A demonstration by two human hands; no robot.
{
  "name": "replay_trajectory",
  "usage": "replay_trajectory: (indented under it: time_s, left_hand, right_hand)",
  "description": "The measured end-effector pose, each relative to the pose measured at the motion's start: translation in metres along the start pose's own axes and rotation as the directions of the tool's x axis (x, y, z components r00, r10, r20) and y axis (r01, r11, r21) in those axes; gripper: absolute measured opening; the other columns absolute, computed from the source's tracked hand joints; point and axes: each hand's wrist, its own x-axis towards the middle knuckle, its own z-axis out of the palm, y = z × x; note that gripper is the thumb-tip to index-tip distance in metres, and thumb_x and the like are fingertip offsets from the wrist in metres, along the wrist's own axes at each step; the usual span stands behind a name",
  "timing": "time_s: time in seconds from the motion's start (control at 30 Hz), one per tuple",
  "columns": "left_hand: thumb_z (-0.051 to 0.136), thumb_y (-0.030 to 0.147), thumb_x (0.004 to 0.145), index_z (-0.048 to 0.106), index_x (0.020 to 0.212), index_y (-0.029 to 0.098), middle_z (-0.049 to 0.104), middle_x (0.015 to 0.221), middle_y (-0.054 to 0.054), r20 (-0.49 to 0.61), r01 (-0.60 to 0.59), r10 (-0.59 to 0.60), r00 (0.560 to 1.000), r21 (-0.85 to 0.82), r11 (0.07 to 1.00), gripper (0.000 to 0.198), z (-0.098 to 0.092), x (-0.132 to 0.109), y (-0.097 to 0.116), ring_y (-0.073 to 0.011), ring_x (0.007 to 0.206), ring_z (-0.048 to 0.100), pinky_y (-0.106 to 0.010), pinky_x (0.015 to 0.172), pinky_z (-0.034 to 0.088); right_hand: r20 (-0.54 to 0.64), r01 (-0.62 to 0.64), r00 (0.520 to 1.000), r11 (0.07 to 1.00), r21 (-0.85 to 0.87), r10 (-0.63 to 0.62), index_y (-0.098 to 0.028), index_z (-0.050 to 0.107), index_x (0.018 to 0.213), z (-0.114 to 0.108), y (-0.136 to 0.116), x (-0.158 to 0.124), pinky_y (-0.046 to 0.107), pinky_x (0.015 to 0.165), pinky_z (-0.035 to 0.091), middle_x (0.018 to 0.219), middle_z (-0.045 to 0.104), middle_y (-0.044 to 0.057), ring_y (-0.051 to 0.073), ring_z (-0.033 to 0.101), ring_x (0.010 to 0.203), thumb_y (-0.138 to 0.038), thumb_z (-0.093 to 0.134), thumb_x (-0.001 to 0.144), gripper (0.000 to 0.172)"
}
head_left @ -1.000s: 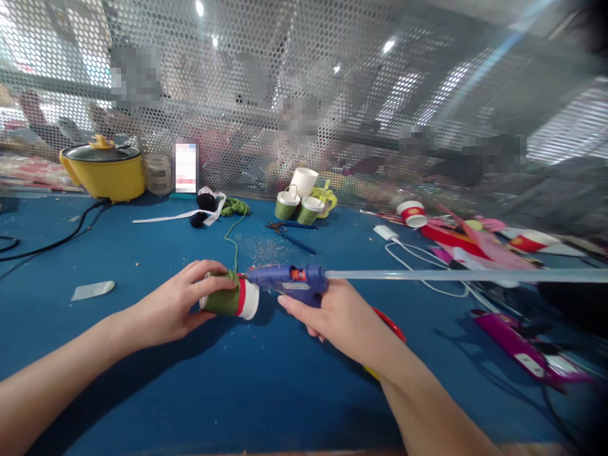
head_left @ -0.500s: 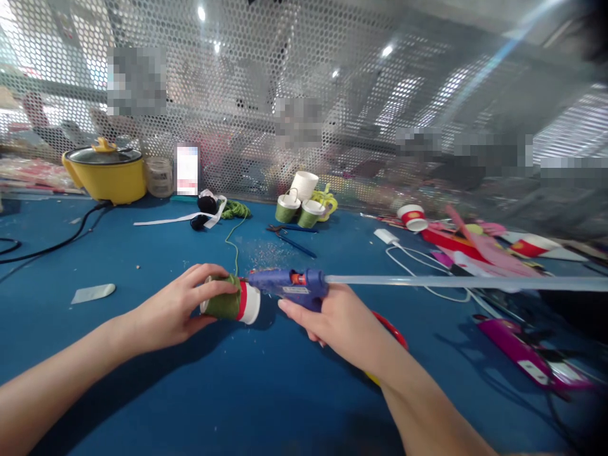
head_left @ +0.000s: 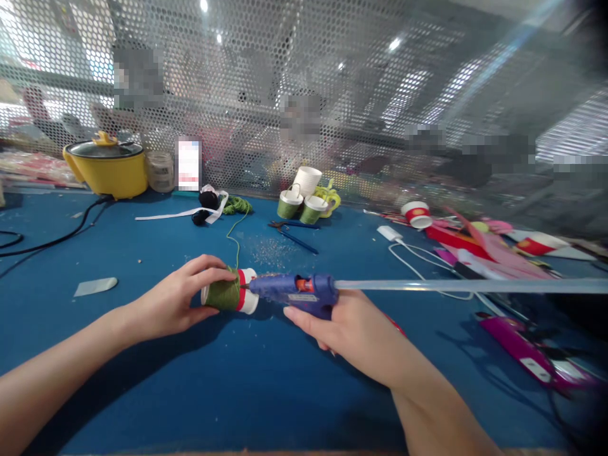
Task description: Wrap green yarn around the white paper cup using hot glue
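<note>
Green-yarn-wrapped paper cup (head_left: 223, 295) on its side, left of centre, pinched by the left hand (head_left: 173, 301). Right hand (head_left: 358, 329) grasps blue glue gun (head_left: 294, 292), nozzle (head_left: 246, 286) at the red band (head_left: 241, 301). Judged step: gluing; next likely calls for winding yarn (head_left: 232, 239) there.

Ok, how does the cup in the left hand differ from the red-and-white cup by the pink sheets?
The held cup is largely wrapped in green yarn; the red-and-white cup has none. The left hand grips the held cup; neither hand touches the red-and-white cup. Both show red and white surfaces.
</note>
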Motion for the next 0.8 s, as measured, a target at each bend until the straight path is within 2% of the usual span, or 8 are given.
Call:
replay_trajectory:
  time_s: [0.2,0.4,0.47,0.57,0.63,0.73,0.8]
  left_hand:
    - [0.056,0.012,0.081,0.042,0.121,0.024,0.045,0.12,-0.008,0.016,0.015,-0.015,1.0,-0.023,1.0,0.045,0.0,-0.001,-0.003,-0.0199,0.109,0.05,-0.034,0.092,0.045]
    - [0.057,0.013,0.08,0.044,0.12,0.022,0.045,0.12,-0.01,0.014,0.048,-0.048,0.999,-0.03,0.998,0.043,-0.002,-0.001,-0.002,-0.0222,0.109,0.05,-0.037,0.092,0.046]
    - [0.057,0.013,0.079,0.045,0.119,0.022,0.046,0.119,-0.009,0.002,0.059,-0.059,0.998,-0.022,0.998,0.043,-0.001,-0.001,-0.001,-0.0224,0.108,0.051,-0.037,0.091,0.046]
    - [0.057,0.012,0.078,0.046,0.118,0.023,0.047,0.118,-0.009,-0.031,0.06,-0.06,0.998,-0.01,0.998,0.044,0.0,-0.001,-0.002,-0.0221,0.106,0.053,-0.036,0.089,0.047]
    - [0.057,0.011,0.077,0.046,0.118,0.023,0.048,0.118,-0.009,-0.053,0.049,-0.049,0.997,-0.006,0.999,0.044,0.001,-0.001,-0.002,-0.0223,0.106,0.053,-0.036,0.089,0.048]
    - [0.057,0.01,0.076,0.046,0.118,0.023,0.048,0.119,-0.009,-0.054,0.039,-0.039,0.998,0.001,0.999,0.045,0.002,-0.001,-0.002,-0.0227,0.106,0.053,-0.037,0.089,0.048]
    - [0.058,0.01,0.076,0.046,0.118,0.023,0.047,0.119,-0.009,-0.044,0.035,-0.035,0.998,0.004,0.999,0.045,0.002,-0.001,-0.001,-0.0225,0.106,0.053,-0.037,0.09,0.048]
  right_hand:
    - [0.022,-0.009,1.0,1.0,-0.024,0.009,-0.02,0.051,0.054,0.002,0.0,-0.003,0.022,0.037,0.034,0.038,0.05,-0.006,0.009,0.044,0.034,-0.036,0.056,0.077,0.029]
    - [0.048,-0.125,0.992,0.984,0.124,0.12,-0.018,0.054,0.066,-0.005,-0.001,0.005,0.021,0.039,0.037,0.042,0.05,-0.005,0.009,0.045,0.037,-0.039,0.059,0.074,0.023]
    - [0.014,-0.11,0.994,0.972,0.209,0.109,-0.017,0.054,0.07,-0.009,0.003,0.013,0.022,0.042,0.039,0.044,0.05,-0.005,0.009,0.045,0.039,-0.039,0.061,0.072,0.023]
    - [-0.112,-0.01,0.992,0.942,0.335,0.05,-0.015,0.057,0.074,-0.012,0.012,0.033,0.022,0.046,0.039,0.054,0.053,-0.003,0.009,0.047,0.046,-0.039,0.063,0.07,0.025]
    - [-0.164,0.015,0.985,0.92,0.392,0.054,-0.013,0.058,0.073,-0.012,0.017,0.049,0.021,0.046,0.038,0.06,0.055,0.0,0.009,0.048,0.05,-0.038,0.064,0.069,0.026]
    - [-0.146,-0.035,0.98,0.845,0.533,0.132,-0.014,0.055,0.068,-0.009,0.021,0.076,0.019,0.042,0.035,0.052,0.049,-0.004,0.007,0.043,0.045,-0.035,0.066,0.069,0.023]
    - [-0.126,-0.08,0.975,0.818,0.569,0.183,-0.015,0.053,0.063,-0.005,0.023,0.091,0.018,0.04,0.034,0.049,0.048,-0.005,0.006,0.042,0.042,-0.031,0.069,0.067,0.023]
